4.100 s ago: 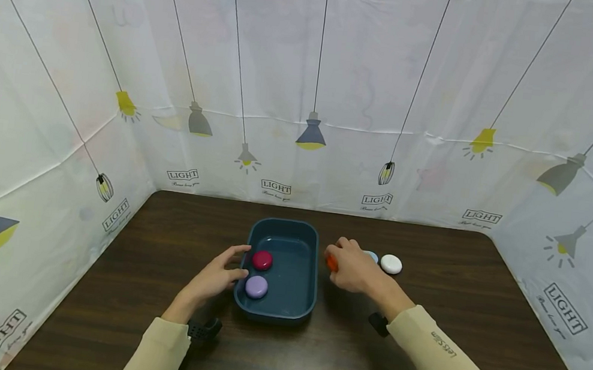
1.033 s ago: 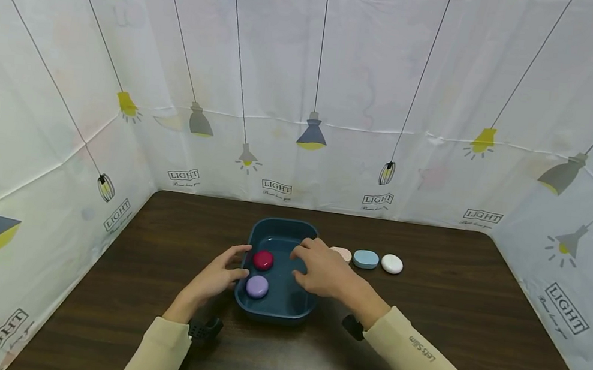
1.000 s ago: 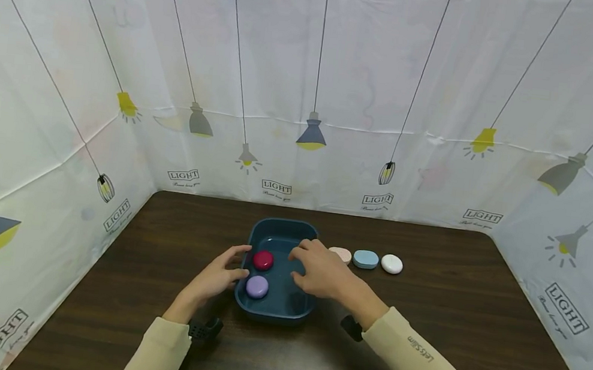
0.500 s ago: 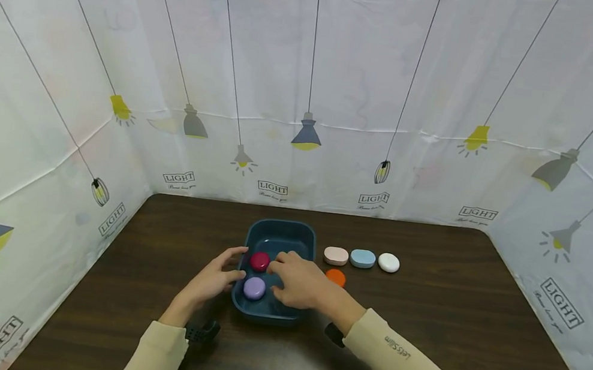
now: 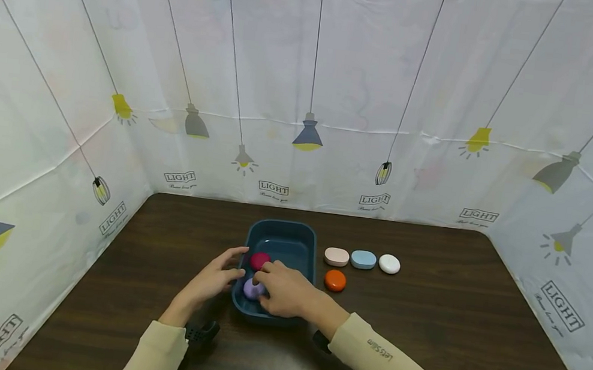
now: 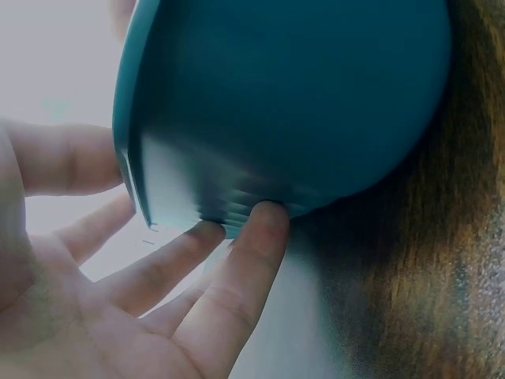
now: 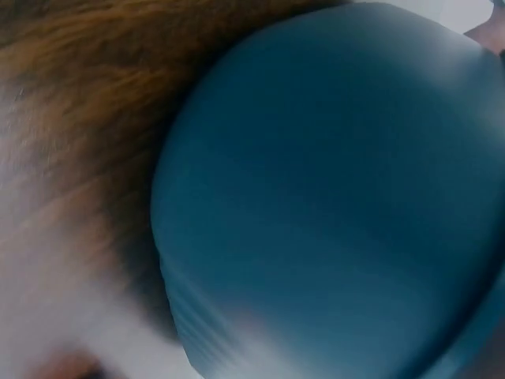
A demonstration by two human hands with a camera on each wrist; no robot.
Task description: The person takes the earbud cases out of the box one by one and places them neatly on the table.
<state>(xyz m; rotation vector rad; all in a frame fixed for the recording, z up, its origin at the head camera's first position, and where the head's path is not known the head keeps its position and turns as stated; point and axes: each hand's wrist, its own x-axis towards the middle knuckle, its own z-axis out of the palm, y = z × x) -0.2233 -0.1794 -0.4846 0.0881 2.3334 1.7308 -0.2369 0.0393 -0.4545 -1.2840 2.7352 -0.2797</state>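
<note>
In the head view a dark blue oblong tub (image 5: 290, 247) stands on the table. My left hand (image 5: 213, 279) holds its left side; in the left wrist view fingertips (image 6: 268, 221) press the outer wall and other fingers reach over the rim. My right hand (image 5: 287, 292) is inside the tub, index finger and thumb curled round a smooth lavender disc (image 5: 252, 289) near its front left. Just behind lies a dark red disc (image 5: 259, 261), partly covered by the right fingers. An orange disc (image 5: 334, 280) lies right of the tub. The right wrist view shows only the tub's outer wall (image 7: 316, 181).
Behind the orange disc, a pale pink oval piece (image 5: 336, 257), a light blue oval piece (image 5: 363, 259) and a white round piece (image 5: 389, 264) form a row. The dark wooden table (image 5: 421, 343) ends at a lamp-printed curtain (image 5: 349, 94).
The orange disc, earlier in my right hand, now lies on the table. My right hand has moved left into the tub, onto the lavender disc. The left hand stays at the tub.
</note>
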